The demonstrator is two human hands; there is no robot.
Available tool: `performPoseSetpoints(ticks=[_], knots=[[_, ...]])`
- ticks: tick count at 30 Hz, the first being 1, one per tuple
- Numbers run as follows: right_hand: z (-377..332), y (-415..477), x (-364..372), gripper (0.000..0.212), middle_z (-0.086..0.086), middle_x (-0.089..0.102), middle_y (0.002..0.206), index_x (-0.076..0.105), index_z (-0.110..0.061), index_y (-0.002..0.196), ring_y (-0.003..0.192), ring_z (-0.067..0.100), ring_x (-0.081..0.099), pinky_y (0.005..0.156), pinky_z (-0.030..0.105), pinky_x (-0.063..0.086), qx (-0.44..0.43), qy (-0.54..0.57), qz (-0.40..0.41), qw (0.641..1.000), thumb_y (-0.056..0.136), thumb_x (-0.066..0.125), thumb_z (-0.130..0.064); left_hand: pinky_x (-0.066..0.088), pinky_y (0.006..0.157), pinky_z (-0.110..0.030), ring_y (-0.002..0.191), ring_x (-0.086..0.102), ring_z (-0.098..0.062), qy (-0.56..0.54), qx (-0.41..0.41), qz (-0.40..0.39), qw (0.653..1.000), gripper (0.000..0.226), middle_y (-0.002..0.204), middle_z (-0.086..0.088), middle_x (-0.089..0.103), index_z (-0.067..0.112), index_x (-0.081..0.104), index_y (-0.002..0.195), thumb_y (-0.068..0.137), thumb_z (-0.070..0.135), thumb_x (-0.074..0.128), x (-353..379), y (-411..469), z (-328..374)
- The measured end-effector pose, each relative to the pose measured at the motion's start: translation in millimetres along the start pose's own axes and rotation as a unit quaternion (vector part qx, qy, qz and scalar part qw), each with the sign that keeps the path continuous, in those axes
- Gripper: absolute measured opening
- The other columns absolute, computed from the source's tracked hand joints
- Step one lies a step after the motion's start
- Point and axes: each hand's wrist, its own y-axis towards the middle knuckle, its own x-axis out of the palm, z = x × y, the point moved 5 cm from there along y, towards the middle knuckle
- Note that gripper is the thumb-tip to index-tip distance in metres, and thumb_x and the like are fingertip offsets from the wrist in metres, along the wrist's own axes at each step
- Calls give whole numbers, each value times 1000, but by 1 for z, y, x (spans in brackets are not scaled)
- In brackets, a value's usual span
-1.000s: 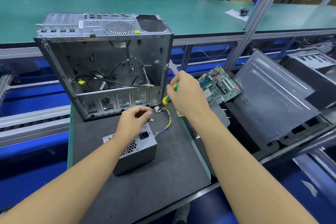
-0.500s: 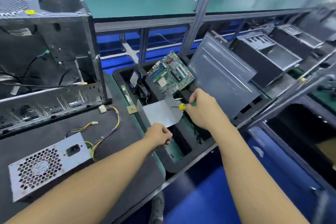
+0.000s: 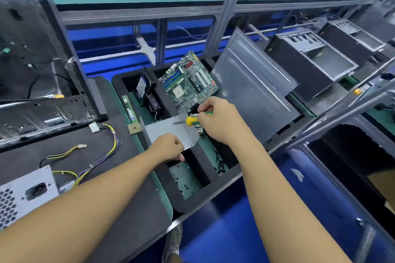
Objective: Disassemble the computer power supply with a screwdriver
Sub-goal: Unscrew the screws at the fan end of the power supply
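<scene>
Right hand (image 3: 220,123) grips the yellow-green screwdriver (image 3: 193,120) over a metal plate (image 3: 165,131); left hand (image 3: 168,148), curled (contents hidden), hovers at the plate's near edge above an open tray compartment (image 3: 181,177).

screwdriver (image 3: 192,119) handle in the right hand (image 3: 220,119): yellow and green. motherboard (image 3: 188,85) beyond it is green, blue slots. power supply (image 3: 19,196) left of the left hand (image 3: 168,147) is silver, honeycomb holes, yellow-purple wires (image 3: 111,145).

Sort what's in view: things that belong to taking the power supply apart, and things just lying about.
Job: power supply, its cables, screwdriver in the right hand, left hand above the screw tray.

Lying about: circuit board, hard drive, memory stick, metal plate, side panel, computer case.
</scene>
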Motion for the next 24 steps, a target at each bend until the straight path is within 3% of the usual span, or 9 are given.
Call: performPoseSetpoints(ticks=[4, 8, 14, 17, 20, 22, 24], knots=[[-40, 3, 19, 9, -7, 64, 75, 63, -30, 78, 67, 20, 61, 64, 36, 54, -46, 99, 18, 994, 83, 56, -26, 45, 58, -18, 71, 60, -13, 72, 60, 50, 994, 30, 71, 11, 64, 26, 70, 87, 88, 6, 47, -43, -31, 3], [-83, -6, 47, 7, 0, 65, 82, 60, -28, 79, 81, 27, 65, 72, 42, 56, -103, 160, 27, 981, 83, 65, -30, 50, 88, -29, 97, 62, -13, 52, 76, 78, 993, 24, 92, 10, 72, 24, 66, 96, 90, 9, 47, -80, -67, -18], [-152, -37, 86, 21, -21, 57, 70, 57, -26, 88, 65, 3, 52, 64, 20, 43, -207, 256, 81, 941, 84, 72, -39, 45, 95, -35, 108, 59, -19, 124, 65, 181, 973, 21, 113, 6, 68, 26, 67, 105, 95, 21, 50, -133, -129, -76], [-184, -53, 105, 20, -28, 56, 74, 55, -25, 94, 67, -2, 53, 61, 10, 37, -249, 271, 82, 926, 88, 69, -40, 45, 95, -39, 97, 57, -13, 105, 58, 223, 967, 20, 115, 9, 66, 28, 67, 104, 95, 21, 50, -157, -165, -113], [-212, -70, 124, 17, -23, 58, 71, 54, -25, 98, 65, 0, 55, 58, 8, 37, -285, 271, 56, 917, 93, 63, -38, 43, 99, -44, 104, 56, -11, 90, 49, 282, 954, 17, 117, 13, 59, 30, 66, 104, 96, 23, 52, -176, -204, -160], [-229, -80, 137, 15, -18, 57, 68, 51, -27, 97, 61, 3, 53, 55, 11, 37, -309, 254, 34, 916, 95, 60, -38, 43, 99, -47, 98, 59, -10, 81, 19, 326, 942, 16, 118, 14, 58, 32, 64, 106, 96, 26, 52, -181, -227, -194], [-243, -90, 149, 16, -13, 57, 63, 47, -27, 96, 58, 6, 51, 52, 13, 35, -327, 230, 10, 917, 97, 58, -39, 41, 102, -44, 106, 59, -12, 69, -16, 366, 928, 22, 121, 14, 61, 32, 63, 109, 97, 23, 48, -179, -243, -220]])
